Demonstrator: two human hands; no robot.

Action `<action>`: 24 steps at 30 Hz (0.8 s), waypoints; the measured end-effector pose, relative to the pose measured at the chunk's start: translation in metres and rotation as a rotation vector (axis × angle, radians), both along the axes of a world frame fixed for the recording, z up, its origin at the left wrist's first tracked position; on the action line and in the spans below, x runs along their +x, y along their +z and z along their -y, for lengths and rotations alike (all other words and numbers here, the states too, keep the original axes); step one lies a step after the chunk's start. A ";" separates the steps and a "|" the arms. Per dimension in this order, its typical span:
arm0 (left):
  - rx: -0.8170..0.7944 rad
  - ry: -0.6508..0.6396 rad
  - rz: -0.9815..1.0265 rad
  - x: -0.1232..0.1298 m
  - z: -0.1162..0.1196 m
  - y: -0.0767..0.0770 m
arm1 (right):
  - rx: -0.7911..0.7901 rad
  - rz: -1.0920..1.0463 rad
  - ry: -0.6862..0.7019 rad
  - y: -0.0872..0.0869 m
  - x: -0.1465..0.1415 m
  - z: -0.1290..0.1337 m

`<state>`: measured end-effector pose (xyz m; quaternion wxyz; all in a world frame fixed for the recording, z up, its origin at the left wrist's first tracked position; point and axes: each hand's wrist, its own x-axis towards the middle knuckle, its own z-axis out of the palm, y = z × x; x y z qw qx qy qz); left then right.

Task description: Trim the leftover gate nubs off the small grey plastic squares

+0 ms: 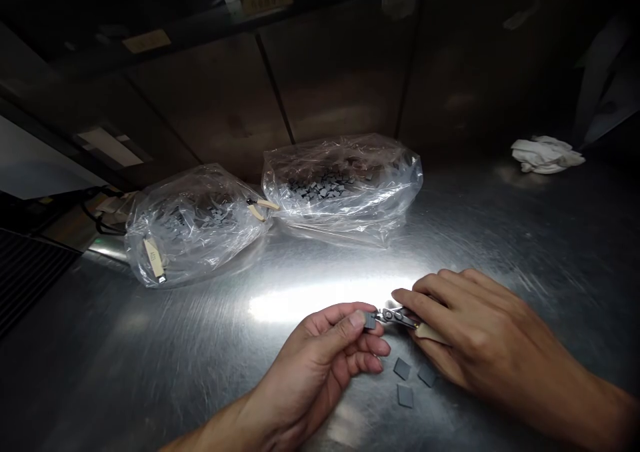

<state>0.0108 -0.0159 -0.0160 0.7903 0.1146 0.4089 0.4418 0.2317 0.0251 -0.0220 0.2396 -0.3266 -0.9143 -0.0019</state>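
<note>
Between thumb and fingers, my left hand [320, 359] pinches a small grey square piece [370, 320]. My right hand [475, 332] is wrapped round a pair of nippers [400, 315] with cream handles, mostly covered by the palm and fingers. The tips of the nippers meet the right edge of the grey piece; whether they are closed on it I cannot tell. Below the hands, 3 more grey squares lie flat on the metal table: one square [401, 369] nearest my left fingertips, another square [427, 375] partly beside my right hand, and a lower square [405, 396].
Two clear plastic bags with many small grey pieces stand at the back: a left bag [200, 239] and a right bag [345, 205]. Cream-handled nippers [263, 207] lie between them. A cream-coloured cutter [154, 259] rests against the left bag. A crumpled white cloth [546, 155] lies far right.
</note>
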 end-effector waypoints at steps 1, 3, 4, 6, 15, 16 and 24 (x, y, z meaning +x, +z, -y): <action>0.000 0.001 -0.001 0.000 0.000 0.000 | -0.001 0.008 0.002 0.000 0.000 0.000; 0.004 0.001 0.001 0.000 0.000 0.000 | -0.007 0.016 -0.002 -0.001 0.000 0.001; 0.007 0.000 0.001 -0.001 0.000 0.000 | -0.008 0.018 -0.005 -0.001 0.000 0.001; 0.012 0.001 -0.001 -0.001 0.000 0.000 | -0.002 0.020 -0.010 -0.001 0.001 0.002; 0.003 0.005 -0.025 0.000 0.001 0.001 | 0.063 0.022 -0.028 0.000 0.000 0.003; 0.003 0.003 -0.026 0.000 0.001 0.001 | 0.062 0.020 -0.029 0.000 0.000 0.003; 0.007 -0.001 -0.035 0.000 0.001 -0.001 | 0.062 0.023 -0.046 -0.001 -0.001 0.004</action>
